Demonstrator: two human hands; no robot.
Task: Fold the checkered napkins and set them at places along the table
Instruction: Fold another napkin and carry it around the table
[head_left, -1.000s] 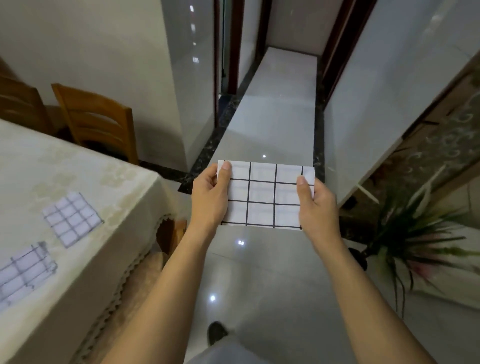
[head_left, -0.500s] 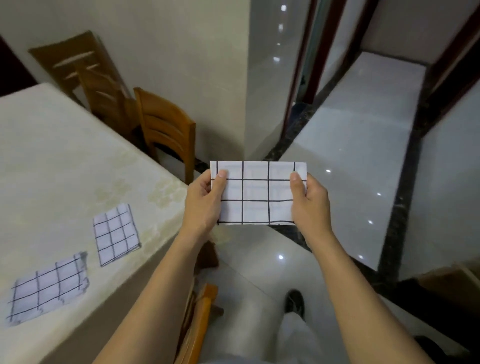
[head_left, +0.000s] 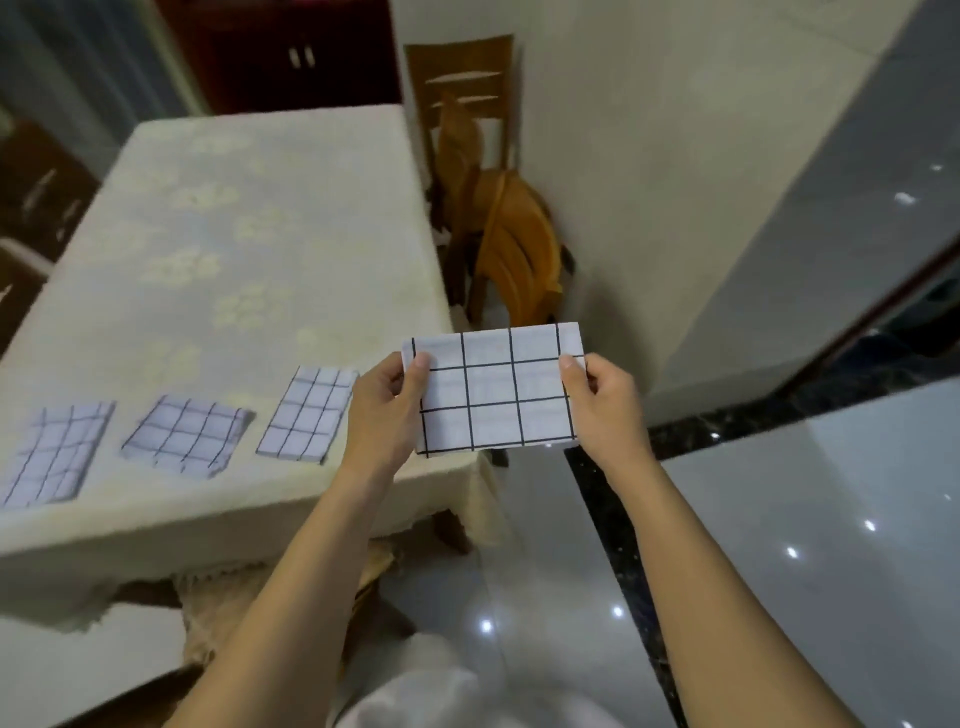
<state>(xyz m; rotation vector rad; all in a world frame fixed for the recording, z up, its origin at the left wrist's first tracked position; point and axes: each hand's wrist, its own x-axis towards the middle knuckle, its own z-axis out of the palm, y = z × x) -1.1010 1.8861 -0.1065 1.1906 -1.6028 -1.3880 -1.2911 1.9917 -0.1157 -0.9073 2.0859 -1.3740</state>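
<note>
Napkin (head_left: 493, 395), white with black grid, folded flat, pinched by left hand (head_left: 384, 410), right hand (head_left: 608, 410).

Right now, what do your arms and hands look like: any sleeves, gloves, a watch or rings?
No gloves on the left hand or the right hand, and no rings or watch that I can see. Both forearms are bare down to the frame's edge, with no sleeve in view.

Glossy grey floor (head_left: 831, 519), wooden chairs (head_left: 514, 249), dark cabinet (head_left: 291, 57), pale wall (head_left: 649, 130).
</note>
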